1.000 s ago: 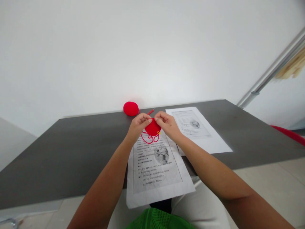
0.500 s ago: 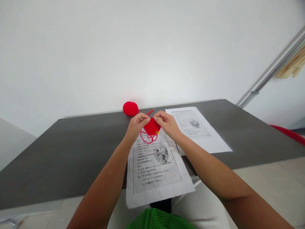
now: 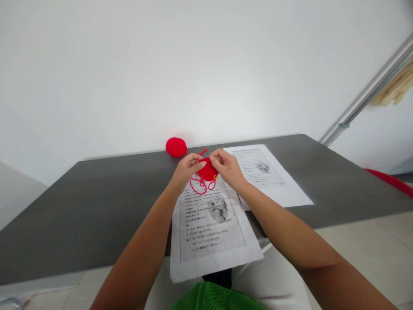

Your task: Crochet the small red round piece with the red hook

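Between my two hands is a small red crocheted piece (image 3: 208,170), held up above a printed sheet. My left hand (image 3: 189,167) pinches its upper left edge with thumb and fingers. On the upper right edge, my right hand (image 3: 225,162) grips it the same way. A yellow stitch marker (image 3: 216,177) hangs at the lower right edge of the piece. Loose red yarn (image 3: 198,189) dangles in loops below it. Behind my hands lies a red-handled crochet hook (image 3: 203,151), its metal tip pointing right. A red ball of yarn (image 3: 176,147) rests near the wall.
One printed sheet (image 3: 209,254) lies under my hands and overhangs the table's front edge. A second printed sheet (image 3: 293,196) is to the right on the dark table (image 3: 97,206). A white wall (image 3: 206,77) rises behind. At right stands a metal pole (image 3: 361,103).
The red piece has tilted and turned slightly between my fingers, its marker shifting a little right and up. The hanging yarn loops have changed shape. Both hands keep their grip.
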Demonstrator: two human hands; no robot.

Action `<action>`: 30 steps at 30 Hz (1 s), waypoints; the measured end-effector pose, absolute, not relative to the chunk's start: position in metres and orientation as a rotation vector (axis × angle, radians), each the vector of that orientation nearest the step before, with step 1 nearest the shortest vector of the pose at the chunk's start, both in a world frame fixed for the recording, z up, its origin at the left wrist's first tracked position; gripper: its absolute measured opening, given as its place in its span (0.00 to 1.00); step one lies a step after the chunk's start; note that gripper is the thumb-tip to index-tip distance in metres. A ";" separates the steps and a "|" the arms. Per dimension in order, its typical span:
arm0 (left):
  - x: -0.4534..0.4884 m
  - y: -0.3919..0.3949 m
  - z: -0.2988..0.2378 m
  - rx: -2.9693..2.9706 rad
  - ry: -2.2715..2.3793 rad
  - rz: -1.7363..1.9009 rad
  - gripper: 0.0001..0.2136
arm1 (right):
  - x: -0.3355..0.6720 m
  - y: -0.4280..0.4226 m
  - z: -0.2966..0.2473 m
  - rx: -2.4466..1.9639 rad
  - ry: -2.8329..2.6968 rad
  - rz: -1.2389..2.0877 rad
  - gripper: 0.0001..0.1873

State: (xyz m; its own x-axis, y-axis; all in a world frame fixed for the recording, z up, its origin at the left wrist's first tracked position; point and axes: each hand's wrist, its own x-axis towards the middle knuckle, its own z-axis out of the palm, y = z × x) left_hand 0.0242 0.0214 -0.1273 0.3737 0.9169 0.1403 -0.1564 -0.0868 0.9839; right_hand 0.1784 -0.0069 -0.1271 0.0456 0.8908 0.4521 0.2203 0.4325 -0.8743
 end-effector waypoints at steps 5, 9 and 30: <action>0.022 0.022 -0.126 1.336 0.757 0.968 0.14 | 0.180 -0.005 -0.130 -1.056 -1.466 0.626 0.05; 0.024 0.024 -0.129 1.315 0.784 1.089 0.12 | 0.178 -0.005 -0.129 -1.020 -1.471 0.677 0.05; 0.023 0.025 -0.129 1.443 0.908 1.235 0.08 | 0.174 -0.007 -0.128 -0.954 -1.440 0.921 0.09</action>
